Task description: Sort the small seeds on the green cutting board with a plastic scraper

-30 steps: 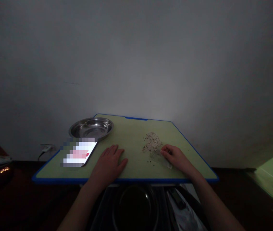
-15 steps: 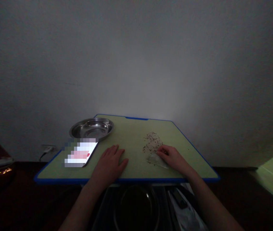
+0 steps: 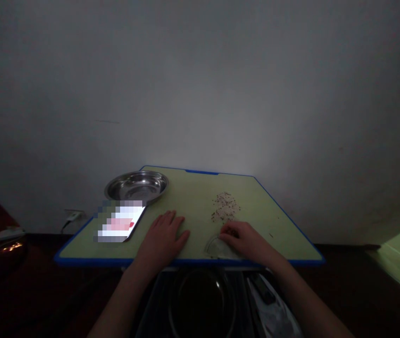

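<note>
My right hand [image 3: 244, 238] is closed, its thumb and fingers pinched on a clear half-round protractor [image 3: 216, 246]. The protractor lies low over the table near its front edge, partly covered by the fingers. Just beyond it is a loose patch of small pale grains mixed with dark ones [image 3: 226, 206]. Flat on the table to the left rests my left hand [image 3: 163, 237], fingers stretched out and holding nothing. A phone or tablet with a lit, blurred screen [image 3: 120, 224] lies to the left of that hand.
A shiny metal basin [image 3: 138, 187] stands at the back left of the pale green table [image 3: 189, 192], which has a blue rim. Behind rises a grey wall [image 3: 200, 94]. A dark round object [image 3: 202, 303] is below the front edge. A few dark specks lie at the right.
My right hand has drawn the protractor back toward the front edge and slightly left, away from the grains. My left hand stays flat in place.
</note>
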{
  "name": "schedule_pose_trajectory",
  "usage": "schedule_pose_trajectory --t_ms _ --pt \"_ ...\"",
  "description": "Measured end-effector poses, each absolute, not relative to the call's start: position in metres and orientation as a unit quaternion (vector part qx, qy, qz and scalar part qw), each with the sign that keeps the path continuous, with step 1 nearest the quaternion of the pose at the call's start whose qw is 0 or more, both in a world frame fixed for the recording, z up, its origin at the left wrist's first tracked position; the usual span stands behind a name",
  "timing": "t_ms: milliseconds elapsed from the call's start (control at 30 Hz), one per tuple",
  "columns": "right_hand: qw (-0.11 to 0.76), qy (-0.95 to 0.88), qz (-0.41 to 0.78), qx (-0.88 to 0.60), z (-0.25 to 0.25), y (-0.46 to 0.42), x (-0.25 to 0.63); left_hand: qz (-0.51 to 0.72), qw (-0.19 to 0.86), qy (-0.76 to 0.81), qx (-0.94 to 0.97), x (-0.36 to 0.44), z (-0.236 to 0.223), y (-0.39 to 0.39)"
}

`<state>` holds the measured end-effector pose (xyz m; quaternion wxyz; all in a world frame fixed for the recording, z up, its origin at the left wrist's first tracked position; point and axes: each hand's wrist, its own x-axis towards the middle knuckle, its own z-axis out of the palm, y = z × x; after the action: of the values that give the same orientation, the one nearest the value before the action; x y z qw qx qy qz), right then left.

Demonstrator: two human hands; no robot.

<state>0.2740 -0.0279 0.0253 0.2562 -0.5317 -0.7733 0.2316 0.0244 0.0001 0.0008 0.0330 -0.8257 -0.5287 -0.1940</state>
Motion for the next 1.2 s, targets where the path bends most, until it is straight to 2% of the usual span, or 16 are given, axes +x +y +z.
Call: schedule_pose_trajectory --t_ms 267,467,633,800,967,1200 --pt "0.244 -0.780 0.263 -0.513 0.037 -0.042 0.265 -0.193 0.034 -0.530 -0.825 0.025 0.001 -0.001" --pt "0.320 -0.721 0.236 -0.568 0.047 -0.028 0.308 -0.192 0.029 -0.528 -0.827 0.024 0.001 -0.001" --pt "0.314 -0.721 0.218 -0.577 0.052 -0.020 0.331 -0.193 0.031 -0.528 -0.827 0.024 0.000 0.000" --pt "0.262 -0.754 0.211 -0.564 0.040 -0.012 0.303 -0.189 0.032 -0.528 -0.827 0.024 0.001 0.000" --pt "0.234 -0.766 0.136 -0.583 0.033 0.015 0.283 -0.188 0.032 -0.529 -0.827 0.024 0.002 -0.001" --pt "0.248 -0.725 0.048 -0.641 0.037 0.059 0.312 -0.188 0.031 -0.532 -0.825 0.024 0.001 -0.001"
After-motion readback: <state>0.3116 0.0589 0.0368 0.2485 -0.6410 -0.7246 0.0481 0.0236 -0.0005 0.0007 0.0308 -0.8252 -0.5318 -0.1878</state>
